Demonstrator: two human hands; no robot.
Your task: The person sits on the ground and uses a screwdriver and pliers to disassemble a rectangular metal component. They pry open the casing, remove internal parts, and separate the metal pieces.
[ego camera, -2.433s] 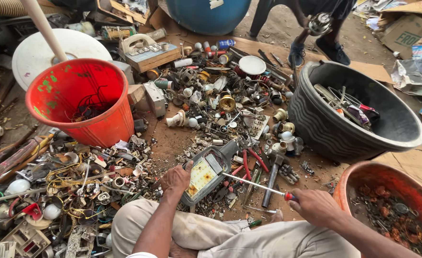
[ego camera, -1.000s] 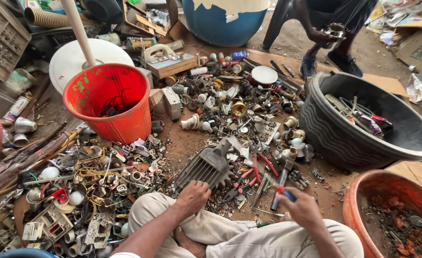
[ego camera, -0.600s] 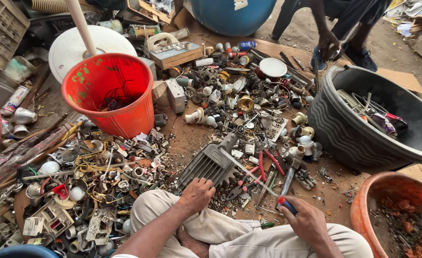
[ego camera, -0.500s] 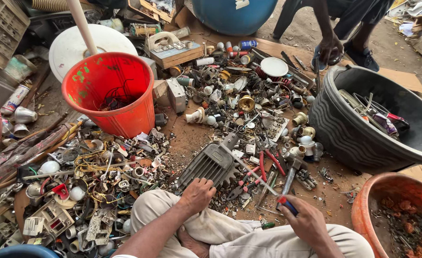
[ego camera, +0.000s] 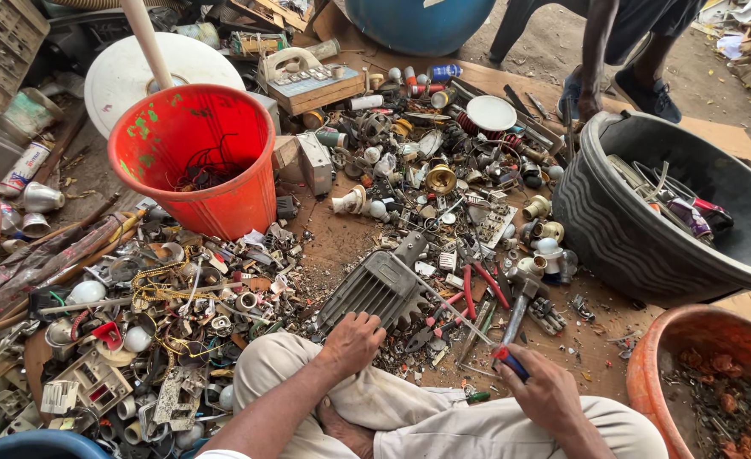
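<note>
left hand: palm down on near edge of grey finned metal housing, fingers curled over its rim, grip closed on it.
right hand: grip pinching a screwdriver by its red-and-blue handle; thin shaft angled up-left, tip at the housing's right side.
housing: flat on the dirt floor, fins up, just ahead of the knees, tilted diagonally with narrow neck pointing away.
beside housing: red-handled pliers and a hammer lying just to its right, among loose scrap.
red bucket: upright, left of centre, dark wires inside; pale stick leaning out over its rim.
white disc: behind the bucket, partly covered by it.
black tub: right side, ribbed wall, a few metal rods and scraps inside.
orange basin: near right, rusty small bits inside.
blue drum: top centre, only lower part in view.
scrap pile: sockets, bulb holders, small metal parts spread between bucket and tub.
other person: legs and one hand at top right, hand near the tub rim.
</note>
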